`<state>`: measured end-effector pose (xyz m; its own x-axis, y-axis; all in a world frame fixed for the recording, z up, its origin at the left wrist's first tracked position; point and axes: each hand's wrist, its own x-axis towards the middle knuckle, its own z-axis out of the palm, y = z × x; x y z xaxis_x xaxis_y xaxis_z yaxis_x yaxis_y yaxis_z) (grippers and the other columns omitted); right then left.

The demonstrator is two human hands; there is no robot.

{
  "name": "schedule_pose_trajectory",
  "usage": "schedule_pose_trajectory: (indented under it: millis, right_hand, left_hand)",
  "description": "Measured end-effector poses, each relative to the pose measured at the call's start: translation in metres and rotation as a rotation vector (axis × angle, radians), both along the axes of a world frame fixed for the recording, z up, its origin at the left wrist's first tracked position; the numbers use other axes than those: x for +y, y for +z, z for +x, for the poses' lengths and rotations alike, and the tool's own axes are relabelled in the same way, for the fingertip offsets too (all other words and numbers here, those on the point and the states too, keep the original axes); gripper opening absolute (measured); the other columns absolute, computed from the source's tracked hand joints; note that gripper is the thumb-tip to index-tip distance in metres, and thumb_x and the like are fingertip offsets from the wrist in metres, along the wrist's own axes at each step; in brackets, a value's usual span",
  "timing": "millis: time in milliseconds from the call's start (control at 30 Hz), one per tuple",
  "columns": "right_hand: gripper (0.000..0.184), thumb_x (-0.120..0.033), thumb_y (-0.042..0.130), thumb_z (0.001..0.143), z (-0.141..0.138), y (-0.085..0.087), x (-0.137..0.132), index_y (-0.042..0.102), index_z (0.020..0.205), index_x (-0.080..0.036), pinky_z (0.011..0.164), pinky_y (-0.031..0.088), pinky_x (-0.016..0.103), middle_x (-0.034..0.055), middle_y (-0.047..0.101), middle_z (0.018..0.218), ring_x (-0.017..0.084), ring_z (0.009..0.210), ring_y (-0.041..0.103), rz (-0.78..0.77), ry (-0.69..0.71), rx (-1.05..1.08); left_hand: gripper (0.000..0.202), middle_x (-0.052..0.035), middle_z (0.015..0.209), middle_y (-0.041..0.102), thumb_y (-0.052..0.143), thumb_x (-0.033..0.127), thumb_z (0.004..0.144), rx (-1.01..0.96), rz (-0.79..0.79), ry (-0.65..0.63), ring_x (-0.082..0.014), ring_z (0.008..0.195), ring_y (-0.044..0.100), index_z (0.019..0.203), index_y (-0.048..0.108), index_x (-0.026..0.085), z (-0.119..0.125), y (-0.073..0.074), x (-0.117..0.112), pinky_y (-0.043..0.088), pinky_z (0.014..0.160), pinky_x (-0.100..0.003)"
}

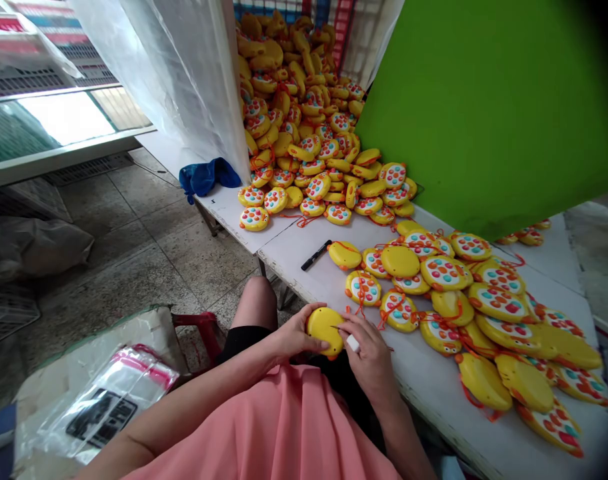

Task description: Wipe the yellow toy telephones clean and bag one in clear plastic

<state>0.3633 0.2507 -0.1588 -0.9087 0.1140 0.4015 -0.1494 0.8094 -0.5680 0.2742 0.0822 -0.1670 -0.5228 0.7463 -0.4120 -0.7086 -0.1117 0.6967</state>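
My left hand [298, 335] is closed around the edge of a yellow plastic toy [322, 325], its plain rounded back facing up, above my lap. Fingers of my right hand [370, 355] pinch a thin, dark pointed tool [338, 327], whose tip meets the toy's surface or hovers just over it. A small white block [353, 343] is tucked in the same hand; its kind is unclear. On the table beside my hands lie several similar toys [399, 310], some showing white faces with red, orange and blue bumps and orange cords.
A black marker [316, 255] lies on the white table [289, 257]. Behind it rises a large heap of toys [304, 120], between white plastic sheeting [184, 73] and a green board [484, 113]. A blue cloth [209, 179] hangs at the table corner. Left of me, a stool holds plastic-wrapped packets [114, 400].
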Motion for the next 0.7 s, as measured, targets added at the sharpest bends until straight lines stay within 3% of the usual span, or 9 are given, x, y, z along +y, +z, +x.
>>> schedule_pose_trajectory:
  millis: [167, 367, 567, 700]
  right_hand:
    - [0.035, -0.004, 0.047, 0.084, -0.003, 0.0, -0.003, 0.064, 0.108, -0.022, 0.087, 0.048, 0.041, 0.0054, 0.068, 0.115, 0.024, 0.097, 0.061, 0.18, -0.006, 0.016]
    - [0.034, -0.001, 0.046, 0.08, -0.007, 0.009, -0.007, 0.064, 0.103, -0.019, 0.084, 0.045, 0.039, 0.007, 0.069, 0.112, 0.025, 0.092, 0.06, 0.316, -0.04, 0.003]
    - [0.036, 0.001, 0.044, 0.078, -0.007, 0.009, -0.012, 0.064, 0.101, -0.018, 0.084, 0.044, 0.039, 0.0077, 0.069, 0.109, 0.025, 0.092, 0.059, 0.329, -0.081, 0.006]
    - [0.035, 0.001, 0.044, 0.079, -0.007, 0.009, -0.01, 0.065, 0.098, -0.02, 0.086, 0.044, 0.039, 0.0071, 0.068, 0.109, 0.025, 0.093, 0.058, 0.297, -0.077, -0.011]
  left_hand:
    - [0.094, -0.0081, 0.116, 0.056, 0.089, 0.02, 0.051, -0.042, -0.053, -0.041, -0.0207, 0.083, 0.067, 0.13, 0.037, 0.026, -0.003, 0.004, 0.003, 0.057, 0.062, -0.029]
    - [0.091, -0.0087, 0.108, 0.058, 0.084, 0.027, 0.059, 0.037, -0.116, -0.079, -0.019, 0.069, 0.068, 0.133, 0.032, 0.026, -0.006, 0.012, 0.008, 0.054, 0.045, -0.024]
    - [0.088, -0.0005, 0.084, 0.062, 0.081, 0.028, 0.064, 0.083, -0.181, -0.116, -0.0128, 0.047, 0.062, 0.135, 0.029, 0.028, -0.006, 0.009, 0.011, 0.049, 0.037, -0.02]
    - [0.086, 0.0011, 0.079, 0.063, 0.079, 0.026, 0.065, 0.113, -0.193, -0.105, -0.0104, 0.041, 0.058, 0.135, 0.03, 0.026, -0.005, 0.011, 0.011, 0.046, 0.034, -0.019]
